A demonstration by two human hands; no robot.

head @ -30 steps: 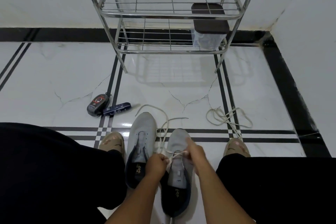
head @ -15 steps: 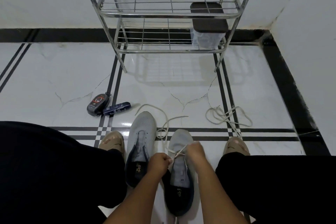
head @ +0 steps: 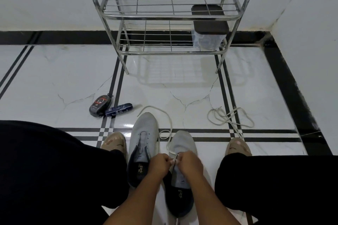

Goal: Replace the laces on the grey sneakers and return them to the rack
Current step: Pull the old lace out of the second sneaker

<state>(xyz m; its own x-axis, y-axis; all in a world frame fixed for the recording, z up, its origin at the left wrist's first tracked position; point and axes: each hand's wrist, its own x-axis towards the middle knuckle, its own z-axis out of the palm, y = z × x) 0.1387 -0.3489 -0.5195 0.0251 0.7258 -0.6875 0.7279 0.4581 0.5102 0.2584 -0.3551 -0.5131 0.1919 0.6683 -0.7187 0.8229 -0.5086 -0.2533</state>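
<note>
Two grey sneakers stand side by side on the floor between my knees, toes pointing away. The left sneaker (head: 143,137) has no lace in its eyelets. Over the right sneaker (head: 182,147) my left hand (head: 158,164) and my right hand (head: 190,163) are close together, each pinching a part of a pale lace (head: 169,124) at the shoe's eyelets. The free length of that lace loops forward past the toes. A second pale lace (head: 226,117) lies in a loose heap on the floor to the right. The steel rack (head: 170,16) stands against the far wall.
A clear box with a dark lid (head: 210,25) sits on the rack's lower shelf at the right. A black shoe-polish sponge (head: 100,105) and a blue tube (head: 118,109) lie on the floor at the left. My slippered feet (head: 114,142) flank the sneakers.
My hands have drawn closer together over the right sneaker, and the loose lace ahead of it has shifted and shortened slightly.
</note>
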